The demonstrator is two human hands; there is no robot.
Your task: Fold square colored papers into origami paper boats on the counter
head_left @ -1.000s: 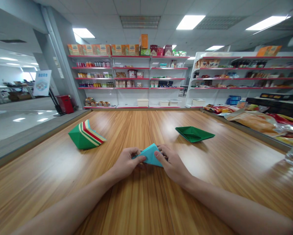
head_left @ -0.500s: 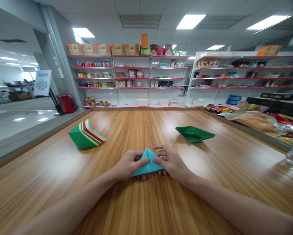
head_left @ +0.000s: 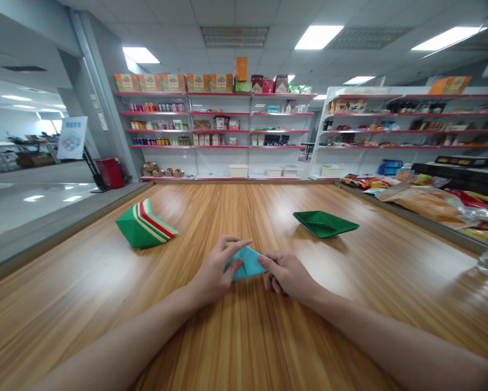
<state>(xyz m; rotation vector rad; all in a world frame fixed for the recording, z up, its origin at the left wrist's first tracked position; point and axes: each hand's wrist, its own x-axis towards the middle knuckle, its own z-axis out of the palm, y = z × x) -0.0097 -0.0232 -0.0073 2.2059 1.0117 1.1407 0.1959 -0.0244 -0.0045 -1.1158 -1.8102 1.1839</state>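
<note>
Over the bench [head_left: 211, 347], folded blue paper [head_left: 251, 262]
Left hand [head_left: 214, 270] pinches its left part; right hand [head_left: 289, 274] pinches its right corner.

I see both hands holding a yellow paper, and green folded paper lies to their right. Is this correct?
Not the colour: the head view shows blue paper, not yellow. The left hand and right hand do hold it, and the green paper lies to their right.

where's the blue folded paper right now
In the head view, the blue folded paper is below centre, held between the left hand and right hand over the wooden table.
</note>
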